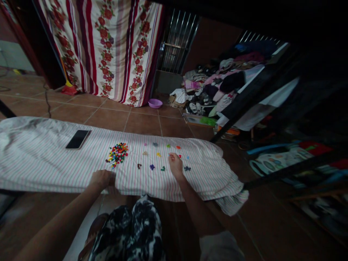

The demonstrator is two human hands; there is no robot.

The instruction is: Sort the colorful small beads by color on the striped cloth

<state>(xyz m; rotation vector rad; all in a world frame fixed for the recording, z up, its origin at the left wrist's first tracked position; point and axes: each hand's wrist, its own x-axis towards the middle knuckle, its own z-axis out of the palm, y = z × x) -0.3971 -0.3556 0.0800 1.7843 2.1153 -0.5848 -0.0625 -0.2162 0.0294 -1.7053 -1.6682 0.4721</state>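
Note:
A heap of small multicoloured pieces (pixel 118 154) lies on the striped cloth (pixel 54 163). To its right, small groups sorted by colour are spread out, among them yellow (pixel 158 154), purple (pixel 152 167), dark green (pixel 163 169) and dark blue (pixel 187 168) ones. My right hand (pixel 175 164) is over the right part of these groups, its fingers pinched together; whatever they hold is too small to make out. Near the cloth's front edge, below the heap, rests my left hand (pixel 102 178), its fingers bent down and mostly hidden.
A dark phone (pixel 78 139) lies on the cloth left of the heap. Beyond are a floral curtain (pixel 108 50), a purple basin (pixel 155 103) on the tiled floor and a pile of clothes (pixel 217 81). Dark bars (pixel 233 119) slant along the right side.

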